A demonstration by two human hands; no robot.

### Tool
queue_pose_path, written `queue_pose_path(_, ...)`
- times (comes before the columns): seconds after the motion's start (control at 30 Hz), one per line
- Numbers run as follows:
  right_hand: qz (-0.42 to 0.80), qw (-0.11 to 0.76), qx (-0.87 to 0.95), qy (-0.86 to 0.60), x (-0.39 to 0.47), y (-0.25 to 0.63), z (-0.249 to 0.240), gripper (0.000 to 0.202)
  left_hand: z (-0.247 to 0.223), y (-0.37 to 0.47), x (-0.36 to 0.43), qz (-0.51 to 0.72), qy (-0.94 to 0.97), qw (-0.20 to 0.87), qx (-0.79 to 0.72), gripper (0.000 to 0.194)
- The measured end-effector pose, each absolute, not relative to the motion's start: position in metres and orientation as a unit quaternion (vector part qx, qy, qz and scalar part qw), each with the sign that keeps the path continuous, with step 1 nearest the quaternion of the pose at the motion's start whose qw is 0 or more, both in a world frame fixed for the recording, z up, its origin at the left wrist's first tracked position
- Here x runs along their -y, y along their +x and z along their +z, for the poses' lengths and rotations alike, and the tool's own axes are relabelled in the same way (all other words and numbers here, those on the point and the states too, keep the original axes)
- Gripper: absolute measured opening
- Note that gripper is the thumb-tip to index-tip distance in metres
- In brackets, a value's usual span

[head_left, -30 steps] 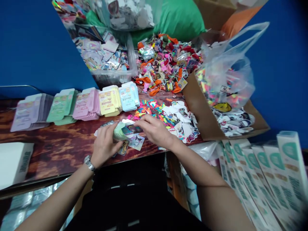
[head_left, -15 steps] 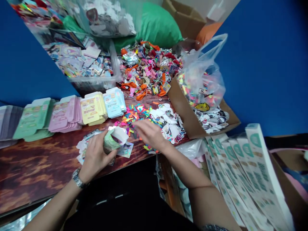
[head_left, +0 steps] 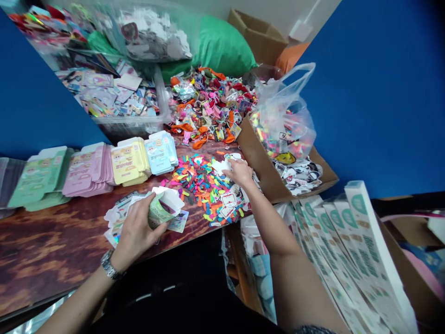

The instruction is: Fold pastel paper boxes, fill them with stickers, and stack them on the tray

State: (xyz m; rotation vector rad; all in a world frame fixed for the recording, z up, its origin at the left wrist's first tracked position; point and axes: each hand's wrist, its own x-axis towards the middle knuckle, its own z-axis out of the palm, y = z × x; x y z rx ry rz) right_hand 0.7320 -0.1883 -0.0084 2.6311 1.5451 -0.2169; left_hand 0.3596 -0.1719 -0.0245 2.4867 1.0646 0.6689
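Note:
My left hand (head_left: 139, 227) is wrapped round a small green paper box (head_left: 160, 209) with its white flaps open at the top. Under and beside that hand lie loose stickers and cards (head_left: 120, 217), one shiny card (head_left: 179, 221) showing to the right of the box. My right hand (head_left: 239, 172) reaches onto the pile of white stickers (head_left: 229, 204), its fingers closed at a white piece; whether they grip it is too small to tell. Colourful small rubber pieces (head_left: 198, 181) are spread between the two hands.
Stacks of flat boxes in green (head_left: 41, 176), pink (head_left: 86, 169), yellow (head_left: 128, 162) and blue (head_left: 160, 153) line the left back. Behind lies a heap of small toys (head_left: 212, 104). A cardboard box (head_left: 259, 160) with a plastic bag (head_left: 288, 120) stands right.
My right hand has moved right and up from the colourful pieces to the white stickers. My left hand still holds the green box. The view has shifted slightly.

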Motion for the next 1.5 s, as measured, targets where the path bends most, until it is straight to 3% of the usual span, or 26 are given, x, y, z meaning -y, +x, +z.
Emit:
queue_pose_path(0.67,-0.135,0.045,-0.543,0.828,0.176,0.746,-0.004,0.065,-0.028,0.358,0.176,0.249,0.876,0.200,-0.362,0.074)
queue_pose_path(0.93,-0.093,0.015,-0.580,0.809,0.183,0.731,0.018,0.028,-0.026,0.354,0.177,0.243,0.873,0.202,-0.372,0.073)
queue_pose_path(1.1,-0.179,-0.082,-0.686,0.701,0.193,0.698,0.028,0.025,-0.028,0.358,0.178,0.246,0.873,0.196,-0.373,0.073)
queue_pose_path(1.23,-0.199,-0.029,-0.658,0.725,0.187,0.671,0.010,0.032,-0.026,0.367,0.180,0.245,0.881,0.189,-0.358,0.071)
queue_pose_path(1.3,-0.182,-0.011,-0.645,0.743,0.184,0.665,0.003,0.021,-0.024,0.368,0.181,0.251,0.881,0.188,-0.353,0.072)
queue_pose_path(1.37,-0.171,-0.012,-0.654,0.737,0.183,0.665,0.002,0.014,-0.024,0.368,0.181,0.257,0.879,0.186,-0.355,0.072)
queue_pose_path(1.5,-0.140,-0.049,-0.688,0.711,0.189,0.669,0.021,0.020,-0.026,0.370,0.178,0.254,0.872,0.184,-0.376,0.073)
